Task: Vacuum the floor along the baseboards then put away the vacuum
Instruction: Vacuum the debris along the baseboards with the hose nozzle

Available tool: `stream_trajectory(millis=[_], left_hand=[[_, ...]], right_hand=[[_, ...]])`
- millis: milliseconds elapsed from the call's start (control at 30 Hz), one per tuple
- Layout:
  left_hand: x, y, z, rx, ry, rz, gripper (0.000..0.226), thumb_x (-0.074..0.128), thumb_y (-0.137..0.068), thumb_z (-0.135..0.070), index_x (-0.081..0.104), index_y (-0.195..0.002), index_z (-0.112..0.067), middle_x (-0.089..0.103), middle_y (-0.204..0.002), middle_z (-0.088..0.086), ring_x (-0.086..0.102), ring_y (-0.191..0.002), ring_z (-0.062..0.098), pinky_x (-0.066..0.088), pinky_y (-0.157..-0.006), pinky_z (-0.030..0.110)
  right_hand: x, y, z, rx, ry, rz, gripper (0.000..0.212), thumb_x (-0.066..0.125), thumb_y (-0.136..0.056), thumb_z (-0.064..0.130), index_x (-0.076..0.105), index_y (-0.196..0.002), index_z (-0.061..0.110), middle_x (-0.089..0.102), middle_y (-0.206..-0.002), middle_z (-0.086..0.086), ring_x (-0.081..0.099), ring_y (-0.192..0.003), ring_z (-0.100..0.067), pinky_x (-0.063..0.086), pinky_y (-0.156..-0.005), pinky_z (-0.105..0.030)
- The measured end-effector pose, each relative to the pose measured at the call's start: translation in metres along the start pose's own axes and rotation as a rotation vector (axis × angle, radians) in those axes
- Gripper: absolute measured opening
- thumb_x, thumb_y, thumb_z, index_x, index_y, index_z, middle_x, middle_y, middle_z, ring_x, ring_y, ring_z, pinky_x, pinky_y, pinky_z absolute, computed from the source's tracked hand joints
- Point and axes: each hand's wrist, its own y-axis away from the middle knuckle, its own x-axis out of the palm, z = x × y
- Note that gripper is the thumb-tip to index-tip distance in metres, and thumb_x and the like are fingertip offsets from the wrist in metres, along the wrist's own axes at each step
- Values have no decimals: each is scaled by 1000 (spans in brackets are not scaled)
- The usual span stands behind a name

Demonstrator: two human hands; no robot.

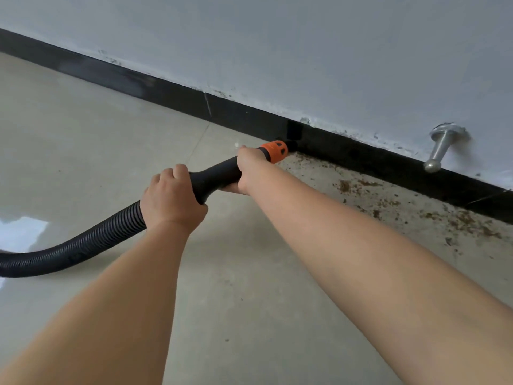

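Nozzle (pixel 293 140) sits at the foot of the baseboard (pixel 172 91), our right hand (pixel 247 168) gripping the wand behind its orange collar (pixel 274 151), our left hand (pixel 170 198) wrapped round the hose (pixel 91 243) end. We should sweep slowly rightward through the debris (pixel 388 201), hugging the edge, passing under the doorstop (pixel 441 148).

ribbed plastic hose (pixel 83 243), glossy tiles (pixel 83 120) (dusty), metal doorstop (pixel 441 148)
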Motion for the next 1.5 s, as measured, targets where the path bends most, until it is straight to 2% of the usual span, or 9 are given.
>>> stream_trajectory(millis=[133,300,433,567,700,833,1267,1500], left_hand=[[10,9,2,-13,60,-8,45,66,-76,-20,45,-113,-5,54,-112,12,47,-106,31,38,-79,37],[12,13,14,-43,161,-73,42,68,-73,-17,48,-107,-3,55,-105,14,48,-99,33,37,-76,37],[5,10,24,-81,188,-88,40,67,-73,-18,48,-105,-5,55,-104,13,48,-98,32,35,-71,34],[2,10,34,-120,198,-83,40,67,-72,-19,47,-104,-6,55,-103,12,50,-96,31,37,-70,34],[-2,9,39,-125,174,-61,39,66,-73,-22,47,-104,-8,55,-101,8,51,-94,29,38,-68,32],[-4,6,38,-100,121,-37,38,65,-75,-27,46,-102,-11,55,-100,6,51,-92,25,37,-67,30],[-5,-4,27,-64,57,-7,39,63,-77,-28,44,-107,-12,54,-105,5,51,-96,23,35,-68,28],[-3,-3,21,-48,68,9,37,62,-77,-27,42,-104,-13,52,-102,2,44,-87,19,35,-67,27]], right_hand=[[-1,-4,-10,-64,39,-18,43,51,-95,28,36,-129,6,50,-124,-19,53,-111,-40,50,-76,-53],[7,-8,-17,-143,33,9,42,52,-90,13,38,-129,8,51,-119,-16,53,-108,-37,50,-61,-47],[25,-3,-16,-170,64,1,46,53,-88,13,37,-131,10,51,-123,-16,52,-110,-36,52,-69,-49],[41,-3,-18,-197,121,18,49,56,-90,19,35,-133,11,50,-125,-14,52,-112,-35,52,-84,-50],[49,-8,-21,-196,145,33,50,58,-91,28,35,-132,11,48,-129,-14,51,-114,-36,53,-83,-50],[42,-14,-20,-170,112,54,47,57,-92,29,36,-130,9,47,-129,-15,52,-113,-37,54,-75,-47],[38,-25,-13,-155,70,8,51,58,-92,28,33,-133,10,48,-130,-16,51,-115,-37,52,-84,-50],[27,-28,-10,-141,55,20,51,57,-93,27,33,-134,9,46,-131,-17,51,-116,-37,51,-84,-48]])
